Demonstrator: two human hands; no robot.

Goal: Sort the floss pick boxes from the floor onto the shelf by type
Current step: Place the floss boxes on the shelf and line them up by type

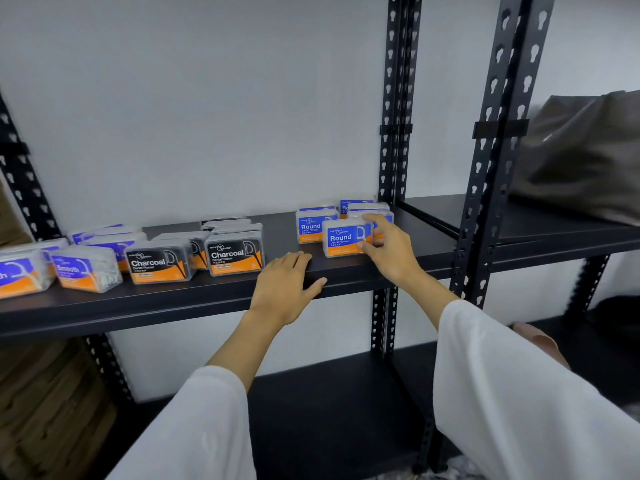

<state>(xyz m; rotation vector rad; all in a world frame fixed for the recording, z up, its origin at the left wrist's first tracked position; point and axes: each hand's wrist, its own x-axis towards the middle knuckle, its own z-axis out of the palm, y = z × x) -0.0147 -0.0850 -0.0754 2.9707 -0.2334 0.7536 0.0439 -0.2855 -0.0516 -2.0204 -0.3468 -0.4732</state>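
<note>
While the front Round box stands on the shelf at about two o'clock, the right hand pinches its right end between thumb and fingers. Behind it sit more Round boxes; Charcoal boxes fill twelve o'clock, Smooth boxes nine. The left hand rests flat and empty at the shelf's edge. Sorting looks well advanced (the floor is out of view).

Leftmost Smooth box, at 9 o'clock: cut by frame edge. Rear Charcoal boxes: labels hidden by front boxes.
</note>
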